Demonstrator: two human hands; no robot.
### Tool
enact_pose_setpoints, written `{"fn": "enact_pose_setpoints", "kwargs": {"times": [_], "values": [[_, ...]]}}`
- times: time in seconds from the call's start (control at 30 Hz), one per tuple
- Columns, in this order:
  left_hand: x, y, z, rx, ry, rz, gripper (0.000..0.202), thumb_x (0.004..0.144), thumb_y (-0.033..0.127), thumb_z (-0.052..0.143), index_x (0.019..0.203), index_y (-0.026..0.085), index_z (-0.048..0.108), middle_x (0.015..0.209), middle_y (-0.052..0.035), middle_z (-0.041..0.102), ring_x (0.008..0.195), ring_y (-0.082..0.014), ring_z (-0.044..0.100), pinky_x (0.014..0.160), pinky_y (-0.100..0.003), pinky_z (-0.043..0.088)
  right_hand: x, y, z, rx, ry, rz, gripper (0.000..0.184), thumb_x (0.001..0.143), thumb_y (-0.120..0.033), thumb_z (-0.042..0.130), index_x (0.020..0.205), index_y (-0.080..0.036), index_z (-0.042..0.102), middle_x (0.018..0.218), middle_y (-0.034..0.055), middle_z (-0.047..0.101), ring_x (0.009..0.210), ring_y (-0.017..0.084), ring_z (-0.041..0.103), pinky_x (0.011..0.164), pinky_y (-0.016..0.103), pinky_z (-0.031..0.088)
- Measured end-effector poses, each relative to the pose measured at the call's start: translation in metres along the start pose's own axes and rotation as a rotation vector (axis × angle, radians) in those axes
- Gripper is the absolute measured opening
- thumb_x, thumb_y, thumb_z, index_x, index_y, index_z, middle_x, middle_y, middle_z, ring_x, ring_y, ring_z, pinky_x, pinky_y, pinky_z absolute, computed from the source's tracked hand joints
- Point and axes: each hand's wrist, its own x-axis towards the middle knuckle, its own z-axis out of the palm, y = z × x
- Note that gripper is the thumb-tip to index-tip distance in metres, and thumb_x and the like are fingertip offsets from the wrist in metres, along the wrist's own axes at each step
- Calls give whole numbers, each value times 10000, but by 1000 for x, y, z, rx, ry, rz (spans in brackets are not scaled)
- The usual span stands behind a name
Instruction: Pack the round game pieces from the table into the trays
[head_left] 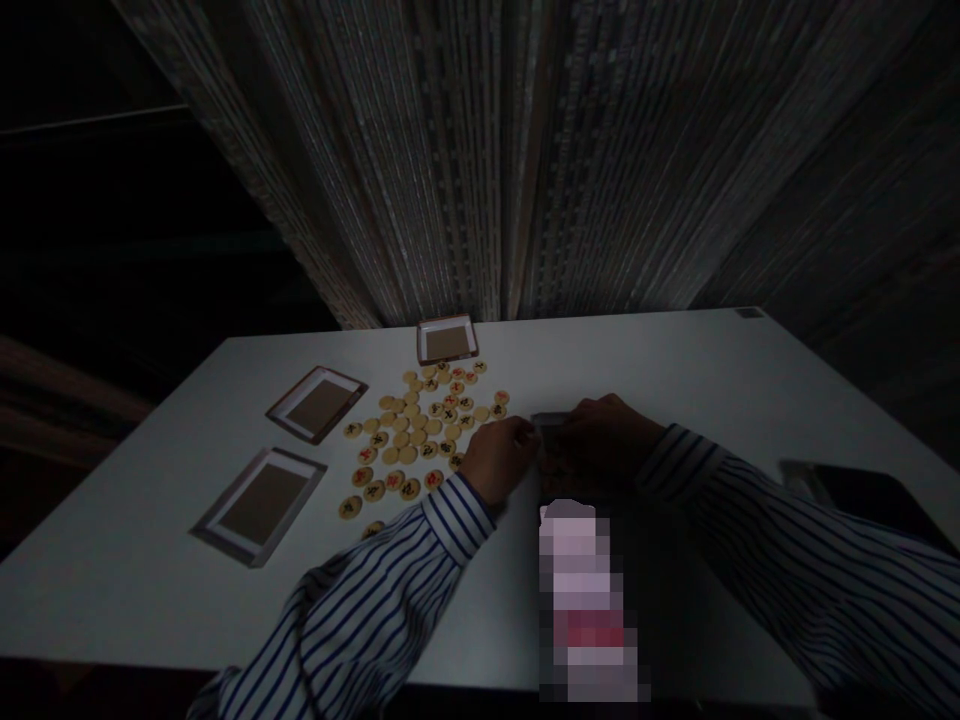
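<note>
Both hands meet near the middle of a white table. My left hand is curled, its fingertips pinching the edge of a small dark flat object. My right hand is closed over the same object from the right. What the object is stays too dark to name. Several round tan game discs with red or black marks lie scattered just left of my left hand. Both sleeves are striped.
Three shallow white-rimmed trays lie on the table: one at the back, one mid left, one front left. A dark flat item rests at the right edge. A blurred pink patch covers the front middle. A dark ribbed wall rises behind.
</note>
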Motion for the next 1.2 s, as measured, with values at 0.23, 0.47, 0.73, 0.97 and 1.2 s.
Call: {"fn": "enact_pose_setpoints", "kwargs": {"times": [0.23,0.47,0.73,0.97,1.2], "values": [[-1,2,1,21,-28,-1,272,799,254,485,990,151,650,891,-87,691,800,-204,623,731,-308,458,-1,0,3,-25,-1,34,155,813,-280,491,842,-247,639,872,36,654,758,163,551,587,286,257],[-3,3,2,54,-39,-13,258,799,253,488,976,176,660,890,-77,693,801,-203,621,750,-312,452,-4,-2,1,-64,19,50,142,804,-268,509,839,-262,646,857,33,659,790,188,558,609,302,267],[-2,1,10,192,-28,152,268,826,242,466,998,183,664,907,-104,650,882,-222,569,779,-324,428,-18,12,7,-57,60,109,144,770,-223,540,849,-255,656,935,42,669,848,203,564,656,328,310],[-3,5,9,252,-4,218,245,822,233,483,978,192,667,927,-104,613,898,-232,531,764,-332,425,-23,14,10,-28,35,73,167,754,-208,542,865,-255,658,965,49,665,866,205,566,671,319,340],[-26,-21,-35,207,83,155,258,822,195,439,946,187,665,916,-78,651,893,-200,560,825,-325,421,-29,24,14,68,214,82,206,745,-225,538,907,-234,665,866,58,676,785,180,582,690,313,383]]}}
